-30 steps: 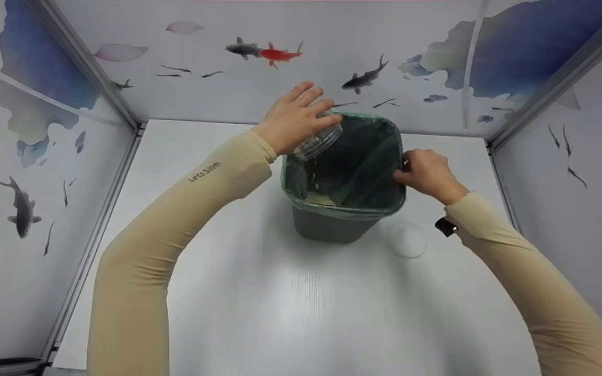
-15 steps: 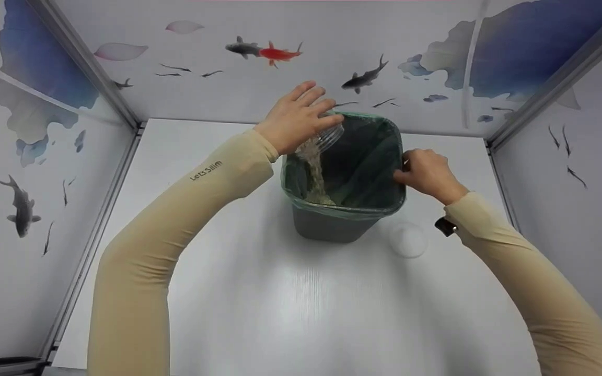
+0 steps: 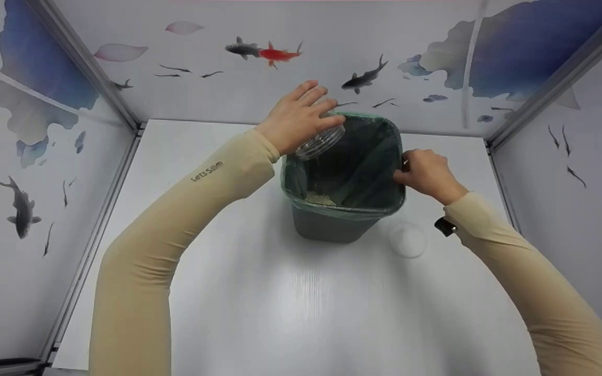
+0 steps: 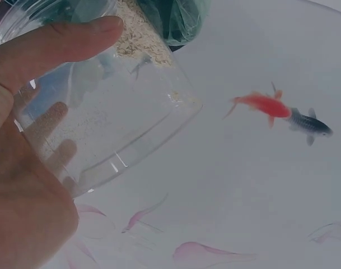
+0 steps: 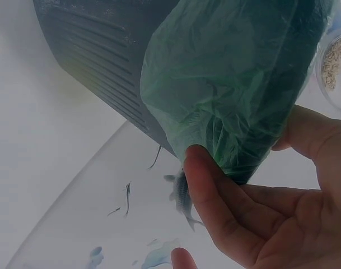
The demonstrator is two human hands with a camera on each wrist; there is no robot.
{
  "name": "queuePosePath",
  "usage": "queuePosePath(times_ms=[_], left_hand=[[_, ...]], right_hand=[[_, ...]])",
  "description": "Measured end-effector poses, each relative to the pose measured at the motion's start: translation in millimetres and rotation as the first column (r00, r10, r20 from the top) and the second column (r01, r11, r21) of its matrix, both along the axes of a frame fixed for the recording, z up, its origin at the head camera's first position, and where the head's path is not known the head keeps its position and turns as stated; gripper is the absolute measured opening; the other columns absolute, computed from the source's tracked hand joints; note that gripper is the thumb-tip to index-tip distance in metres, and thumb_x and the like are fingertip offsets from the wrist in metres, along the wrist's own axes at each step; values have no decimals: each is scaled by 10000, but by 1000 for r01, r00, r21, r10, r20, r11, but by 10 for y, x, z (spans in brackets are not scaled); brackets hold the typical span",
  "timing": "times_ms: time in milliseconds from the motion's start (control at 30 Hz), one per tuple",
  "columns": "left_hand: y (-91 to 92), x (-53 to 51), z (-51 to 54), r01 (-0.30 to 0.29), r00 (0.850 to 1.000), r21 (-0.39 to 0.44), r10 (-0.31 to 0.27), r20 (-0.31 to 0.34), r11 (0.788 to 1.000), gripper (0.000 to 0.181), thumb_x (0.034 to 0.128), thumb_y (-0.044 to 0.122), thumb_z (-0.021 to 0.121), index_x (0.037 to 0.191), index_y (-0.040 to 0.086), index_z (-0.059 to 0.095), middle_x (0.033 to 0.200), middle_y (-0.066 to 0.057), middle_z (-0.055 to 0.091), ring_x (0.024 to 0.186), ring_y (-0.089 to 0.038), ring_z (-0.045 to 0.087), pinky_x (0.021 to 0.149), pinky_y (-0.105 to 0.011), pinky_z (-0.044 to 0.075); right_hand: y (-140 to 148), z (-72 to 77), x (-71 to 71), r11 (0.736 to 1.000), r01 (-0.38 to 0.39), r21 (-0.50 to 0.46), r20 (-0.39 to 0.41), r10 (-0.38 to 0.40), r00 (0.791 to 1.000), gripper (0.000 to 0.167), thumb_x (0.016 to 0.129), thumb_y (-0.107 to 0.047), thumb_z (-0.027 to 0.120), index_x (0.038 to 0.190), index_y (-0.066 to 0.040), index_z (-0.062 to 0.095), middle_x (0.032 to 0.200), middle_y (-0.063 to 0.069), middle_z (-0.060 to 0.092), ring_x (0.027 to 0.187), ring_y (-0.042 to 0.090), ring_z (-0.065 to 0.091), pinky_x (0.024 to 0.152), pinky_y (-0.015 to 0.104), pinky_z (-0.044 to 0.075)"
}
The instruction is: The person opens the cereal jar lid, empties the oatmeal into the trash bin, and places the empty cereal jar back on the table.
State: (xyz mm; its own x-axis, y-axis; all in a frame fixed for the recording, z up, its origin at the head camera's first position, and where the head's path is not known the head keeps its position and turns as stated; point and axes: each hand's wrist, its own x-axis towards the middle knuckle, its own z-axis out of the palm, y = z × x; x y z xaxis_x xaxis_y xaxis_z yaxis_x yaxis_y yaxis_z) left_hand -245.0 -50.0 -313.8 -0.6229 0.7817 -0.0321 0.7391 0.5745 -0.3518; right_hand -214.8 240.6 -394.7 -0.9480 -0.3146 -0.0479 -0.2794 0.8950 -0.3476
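Note:
My left hand [image 3: 298,122] grips a clear jar [image 4: 120,117], tipped over the left side of a grey bin [image 3: 332,225]. Pale oat-like flakes [image 4: 141,38] lie along the jar's wall towards its mouth. The bin is lined with a green plastic bag [image 5: 215,67], folded over the rim. Inside, a small heap of pale flakes [image 3: 320,198] shows at the near left. On the bin's right side, my right hand [image 3: 429,175] holds the rim and liner between thumb and fingers. The jar's far side is partly hidden behind the left hand in the head view.
A round translucent lid [image 3: 408,240] lies on the white table [image 3: 280,313], right of the bin. Pale walls with printed fish [image 3: 363,79] enclose the table at the back and both sides.
A few flakes were falling one second ago, then a thick stream poured half a second ago. Now no clear stream shows in the head view. Both hands have stayed nearly in place.

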Motion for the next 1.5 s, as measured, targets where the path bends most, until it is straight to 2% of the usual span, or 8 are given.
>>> queuePosePath(times_ms=[267,467,733,1000,1200,1500], left_hand=[[7,-6,-18,-4,1000,-18,4,-7,1000,719,863,34,704,1473,248,389,1492,-86,388,1391,-305,272,1160,-400,79],[45,-4,-13,-24,1000,-66,23,-6,998,725,868,32,692,1475,272,376,1507,-74,373,1402,-293,257,1160,-398,65],[101,15,-14,-36,999,-114,35,-10,993,671,921,69,647,1487,283,357,1512,-72,362,1411,-289,246,1160,-400,59],[81,2,-33,4,1000,-25,-5,-27,1000,607,912,40,640,1436,275,442,1463,-68,433,1377,-301,306,1157,-401,109],[103,11,0,-30,1000,-85,30,-10,996,725,859,84,709,1470,289,376,1500,-60,379,1395,-292,263,1161,-395,63],[137,34,48,-60,998,-141,60,-9,988,798,865,64,706,1511,309,307,1542,-59,309,1429,-284,197,1160,-401,24]], right_hand=[[0,11,0,1000,-1,6,3,1,1000,234,825,-155,617,841,75,652,791,215,670,738,380,635,645,583,485],[5,11,5,1000,-6,-1,-5,6,1000,218,824,-151,614,820,64,650,769,202,665,710,361,633,624,569,487],[6,12,9,1000,-9,-5,-13,9,1000,205,816,-145,610,799,57,639,744,190,651,690,352,617,610,569,479],[3,19,9,1000,-8,-15,-1,8,1000,219,824,-151,605,825,65,645,772,200,670,721,369,636,604,583,485],[3,16,7,1000,-9,-12,-1,9,1000,216,823,-156,610,811,58,638,754,193,660,707,361,629,595,578,480],[2,14,4,1000,-12,-8,-13,12,1000,223,825,-159,618,805,63,634,751,200,653,692,356,623,595,567,483]])
